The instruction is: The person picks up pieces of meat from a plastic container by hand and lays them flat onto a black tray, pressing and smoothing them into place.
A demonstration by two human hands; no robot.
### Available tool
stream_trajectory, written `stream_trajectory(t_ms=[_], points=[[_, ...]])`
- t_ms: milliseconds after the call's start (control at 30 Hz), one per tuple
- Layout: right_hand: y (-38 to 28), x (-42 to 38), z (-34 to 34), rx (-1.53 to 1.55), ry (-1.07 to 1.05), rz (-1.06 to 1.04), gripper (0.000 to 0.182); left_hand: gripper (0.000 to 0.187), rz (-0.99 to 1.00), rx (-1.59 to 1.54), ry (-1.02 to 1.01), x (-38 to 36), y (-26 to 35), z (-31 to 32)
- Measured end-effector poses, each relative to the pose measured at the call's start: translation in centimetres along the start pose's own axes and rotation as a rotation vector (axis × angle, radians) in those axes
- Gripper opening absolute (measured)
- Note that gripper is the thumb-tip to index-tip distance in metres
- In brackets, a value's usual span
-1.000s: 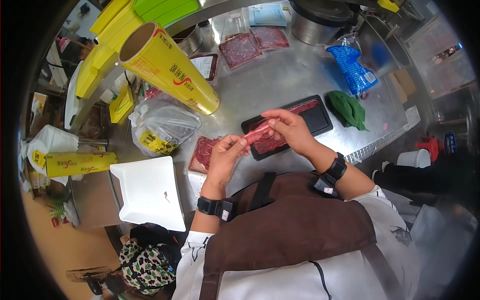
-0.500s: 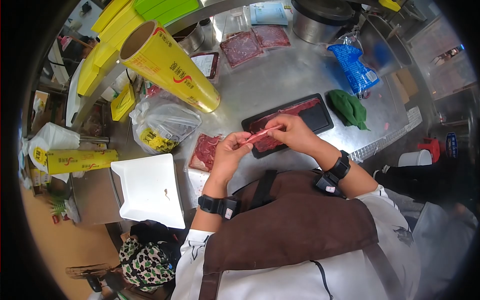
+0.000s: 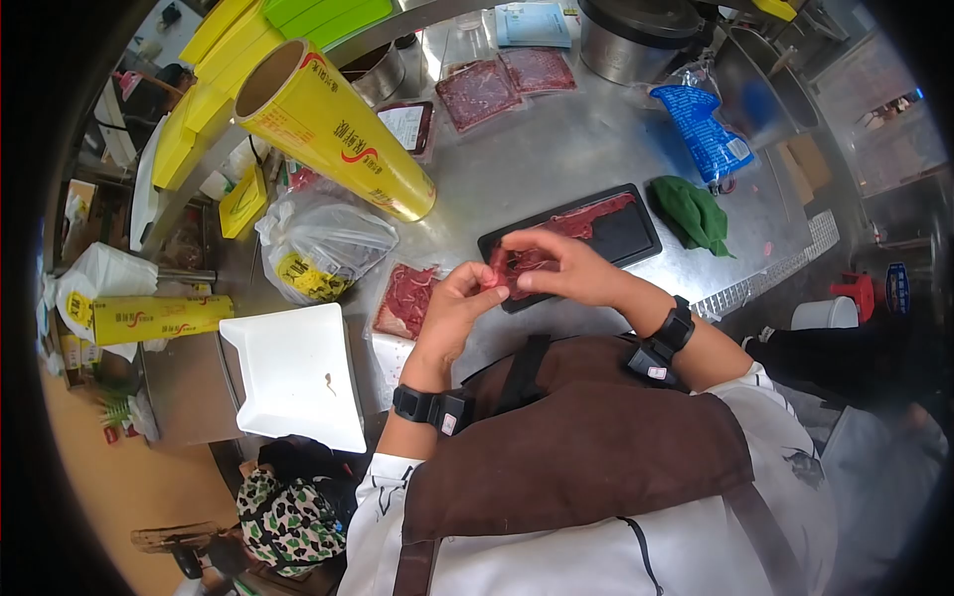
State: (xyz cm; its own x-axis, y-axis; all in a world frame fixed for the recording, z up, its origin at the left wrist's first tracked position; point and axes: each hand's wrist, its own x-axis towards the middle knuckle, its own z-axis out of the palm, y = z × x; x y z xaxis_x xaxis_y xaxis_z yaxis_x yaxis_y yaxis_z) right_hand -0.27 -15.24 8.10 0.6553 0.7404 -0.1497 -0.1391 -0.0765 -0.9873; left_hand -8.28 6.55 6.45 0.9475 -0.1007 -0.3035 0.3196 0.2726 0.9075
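My left hand (image 3: 453, 313) and my right hand (image 3: 563, 268) meet over the near end of a black tray (image 3: 632, 230) that lies on the steel counter. Both pinch a small bunched slice of raw red meat (image 3: 494, 280) between their fingertips. More red meat slices (image 3: 584, 217) lie along the tray's far side. A clear pack of meat (image 3: 405, 300) sits just left of my left hand.
A big yellow roll of cling film (image 3: 333, 129) lies at the left, with a plastic bag (image 3: 318, 246) below it. A white foam tray (image 3: 296, 377) is near left. Meat packs (image 3: 479, 92), a blue packet (image 3: 704, 134), a green cloth (image 3: 691, 215) and a steel pot (image 3: 636, 35) stand farther back.
The meat slice was stretched out between my hands; now it is bunched up small and my fingertips have come close together over the tray's near end.
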Motion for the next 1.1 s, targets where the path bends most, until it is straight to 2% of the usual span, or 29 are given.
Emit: stream_trajectory(t_ms=[100, 200, 300, 400, 467, 567, 600, 667, 767, 867, 1000, 1100], points=[[-0.1, 0.8, 1.2, -0.175, -0.014, -0.183, 0.044, 0.013, 0.015, -0.017, -0.049, 0.2, 1.0, 0.8], [-0.8, 1.2, 0.7, 0.186, -0.043, 0.092, 0.026, 0.013, 0.023, 0.016, -0.042, 0.1, 1.8, 1.0], [-0.1, 1.5, 0.4, 0.134, -0.038, 0.068, 0.011, 0.013, 0.017, 0.044, -0.035, -0.3, 2.1, 0.7], [0.6, 1.4, 0.6, 0.02, -0.006, -0.03, 0.01, 0.014, 0.039, 0.049, -0.023, -0.3, 1.8, 0.6], [0.4, 1.2, 0.7, 0.108, 0.017, 0.006, 0.011, 0.015, 0.068, 0.036, 0.015, -0.2, 1.4, 0.9], [0.8, 1.1, 0.6, 0.167, 0.034, -0.049, 0.013, 0.016, 0.255, 0.129, 0.095, -0.1, 0.9, 1.6], [0.7, 1.1, 0.6, 0.174, 0.036, -0.086, 0.013, 0.017, 0.283, 0.222, 0.118, 0.0, 0.8, 1.5], [0.0, 0.4, 0.4, 0.256, 0.035, 0.006, 0.011, 0.02, 0.341, 0.41, 0.165, 0.1, 0.5, 1.2], [0.0, 0.0, -0.3, 0.225, 0.064, 0.08, 0.011, 0.025, 0.298, 0.366, 0.214, 0.4, 0.6, 1.2], [0.8, -0.3, -0.7, 0.117, 0.09, 0.101, 0.012, 0.022, 0.248, 0.43, 0.246, 0.7, -0.9, 0.0], [0.5, -0.8, -1.1, -0.03, 0.104, 0.149, 0.01, 0.021, 0.121, 0.467, 0.202, 0.4, -0.2, 0.4], [1.5, -0.7, -1.3, 0.053, 0.154, 0.028, 0.009, 0.017, 0.043, 0.422, 0.149, 0.5, -0.1, 0.3]])
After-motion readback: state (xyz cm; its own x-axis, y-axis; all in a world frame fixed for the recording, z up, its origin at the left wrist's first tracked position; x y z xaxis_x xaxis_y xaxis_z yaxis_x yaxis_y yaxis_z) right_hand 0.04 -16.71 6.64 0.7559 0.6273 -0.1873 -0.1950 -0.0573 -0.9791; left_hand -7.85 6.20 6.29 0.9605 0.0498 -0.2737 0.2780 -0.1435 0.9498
